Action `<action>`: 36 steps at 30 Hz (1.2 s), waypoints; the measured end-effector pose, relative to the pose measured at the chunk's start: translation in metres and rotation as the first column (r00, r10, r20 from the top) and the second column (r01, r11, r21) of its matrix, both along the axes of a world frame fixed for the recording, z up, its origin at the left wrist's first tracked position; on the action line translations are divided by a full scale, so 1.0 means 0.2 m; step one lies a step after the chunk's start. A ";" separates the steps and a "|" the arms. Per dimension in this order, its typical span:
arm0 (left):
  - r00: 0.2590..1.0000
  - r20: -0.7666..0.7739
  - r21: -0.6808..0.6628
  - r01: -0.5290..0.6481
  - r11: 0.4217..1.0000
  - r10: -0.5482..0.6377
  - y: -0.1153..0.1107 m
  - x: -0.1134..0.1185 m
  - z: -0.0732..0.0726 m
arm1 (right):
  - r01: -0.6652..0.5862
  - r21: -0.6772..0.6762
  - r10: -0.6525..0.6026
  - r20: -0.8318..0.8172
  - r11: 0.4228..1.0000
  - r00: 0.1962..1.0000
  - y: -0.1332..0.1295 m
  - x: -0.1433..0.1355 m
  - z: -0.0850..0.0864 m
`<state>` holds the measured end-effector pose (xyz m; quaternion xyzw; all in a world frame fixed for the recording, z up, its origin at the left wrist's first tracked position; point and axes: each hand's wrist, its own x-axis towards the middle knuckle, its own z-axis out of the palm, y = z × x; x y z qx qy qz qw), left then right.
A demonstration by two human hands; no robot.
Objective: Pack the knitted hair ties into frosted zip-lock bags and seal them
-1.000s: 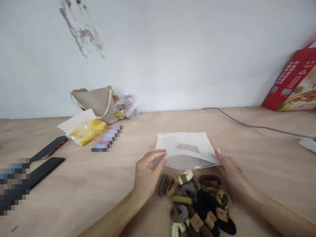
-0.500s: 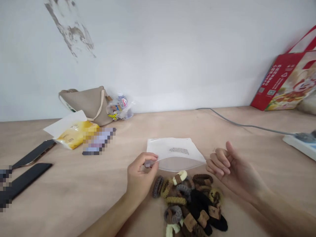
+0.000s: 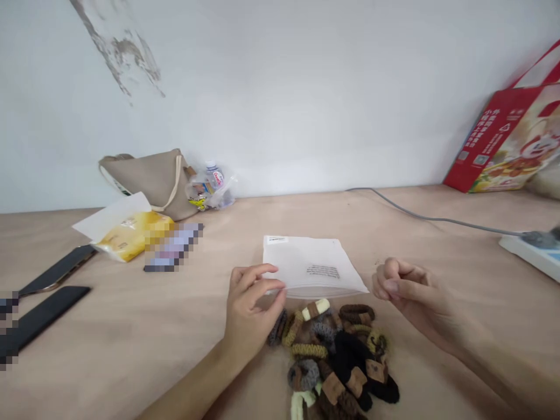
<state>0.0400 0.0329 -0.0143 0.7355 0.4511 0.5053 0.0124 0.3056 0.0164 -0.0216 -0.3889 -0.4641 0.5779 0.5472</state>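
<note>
A white zip bag [image 3: 301, 254] with small print lies flat, its clear zip mouth toward me. My left hand [image 3: 254, 300] pinches the left end of that mouth between thumb and fingers. At the bag's right corner is my right hand [image 3: 411, 297], fingers curled and thumb pressed against them; what they hold, if anything, is hidden. Below the mouth, nearer me, sits a pile of thick hair ties: a cream one [image 3: 315, 309], a mustard one [image 3: 310, 350], a grey one [image 3: 303, 374], a dark brown one [image 3: 356, 313] and black ones [image 3: 350, 356], many with brown bands.
To the left lie a yellow tissue pack [image 3: 131, 236], a phone [image 3: 175, 248] and dark flat devices [image 3: 44, 321]. A beige bag [image 3: 149, 178] and a clear plastic bag with a bottle [image 3: 212, 186] rest by the wall. On the right are a red box [image 3: 490, 140], a grey cable [image 3: 411, 216] and a power strip [image 3: 529, 248].
My right thumb has come down from pointing up onto the curled fingers. The bag's mouth, bowed open before, is now flatter. My left fingers have shifted slightly along its edge.
</note>
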 end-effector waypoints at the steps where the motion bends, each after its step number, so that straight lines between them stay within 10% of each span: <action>1: 1.000 0.007 0.002 0.003 1.000 -0.003 0.00 0.00 0.00 | 0.025 0.010 -0.025 0.040 1.000 0.999 0.00 0.02 -0.01; 8: 0.975 0.174 -0.080 0.153 0.985 -0.137 -0.02 0.01 0.00 | 0.091 0.202 -0.160 0.357 0.975 0.920 -0.04 0.12 -0.07; 15: 0.974 0.067 -0.058 0.220 0.974 -0.216 -0.01 -0.02 -0.01 | -0.449 0.362 -0.069 0.834 0.817 0.547 -0.06 0.11 -0.07; 20: 0.973 -0.001 -0.130 0.228 0.965 -0.230 0.00 -0.02 -0.02 | -0.442 0.316 -0.122 0.902 0.840 0.413 -0.05 0.09 -0.08; 24: 0.968 -0.062 -0.151 0.230 0.961 -0.241 -0.01 -0.01 -0.02 | -0.400 0.484 -0.296 0.844 0.778 0.446 -0.09 0.09 -0.06; 30: 0.962 -0.102 -0.088 0.245 0.965 -0.254 -0.02 0.01 -0.02 | -0.396 0.790 -0.606 0.613 0.468 0.507 -0.06 -0.06 0.04; 36: 0.979 -0.074 -0.123 0.179 0.976 -0.189 -0.01 0.00 -0.02 | -0.457 0.740 -0.561 0.673 0.494 0.482 0.00 -0.19 0.07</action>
